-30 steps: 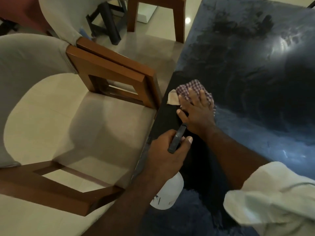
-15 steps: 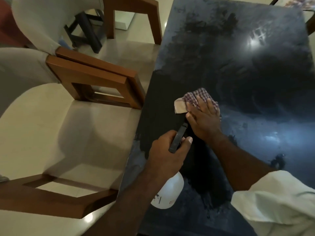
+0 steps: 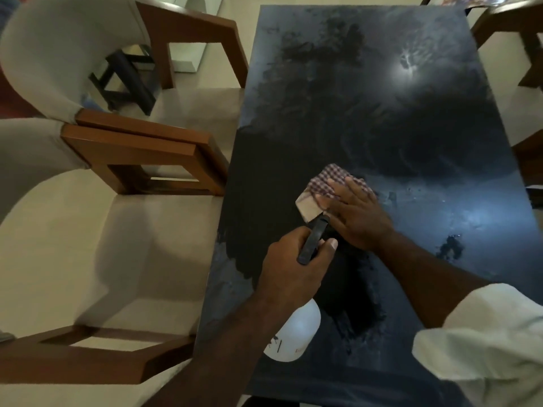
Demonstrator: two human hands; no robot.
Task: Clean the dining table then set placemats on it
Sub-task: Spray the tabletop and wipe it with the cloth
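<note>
Nearest, the left hand (image 3: pixel 293 268) has its grip wrapped round the neck of the white spray bottle (image 3: pixel 293 333), thumb beside the dark trigger head, with the bottle hanging over the near part of the counter (image 3: pixel 382 118). It is best held clear of the wiping path and aimed away from the cream chair (image 3: pixel 132 245) alongside.

Just beyond, the right hand (image 3: pixel 358 218) lies flat with straight fingers, its grip wide and holding nothing, pressing the checked cloth (image 3: pixel 326 180) onto the counter a little left of centre. A darker patch, probably the part already wiped, spreads near and to the left; grey haze covers the right and far stretches. Overlapping strokes with even palm pressure, working from the dark patch into the haze, should avoid streaks.

Farther off, the lamp glare would help show any leftover smears. No placemats lie on the counter.
</note>
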